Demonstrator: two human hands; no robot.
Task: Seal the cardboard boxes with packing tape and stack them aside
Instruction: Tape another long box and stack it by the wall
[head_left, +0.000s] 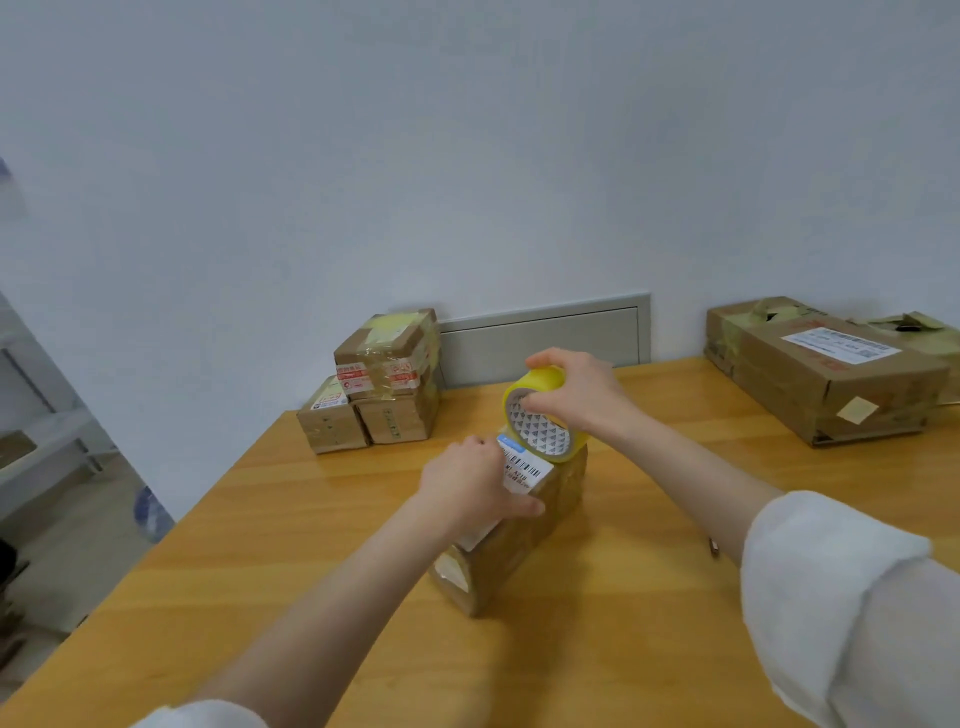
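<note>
A small cardboard box (524, 540) with a white barcode label lies in the middle of the wooden table (291, 545). My left hand (467, 486) rests on its top, thumb along the near side edge, holding it down. My right hand (576, 395) grips a yellow roll of packing tape (540, 428), which stands on edge at the box's far end. Three taped boxes form a stack (379, 384) at the table's far left corner, one on top of two.
A large flat cardboard box (826, 374) with a white shipping label lies at the far right by the wall. A small dark object (714, 546) lies on the table near my right forearm. The floor drops away past the table's left edge.
</note>
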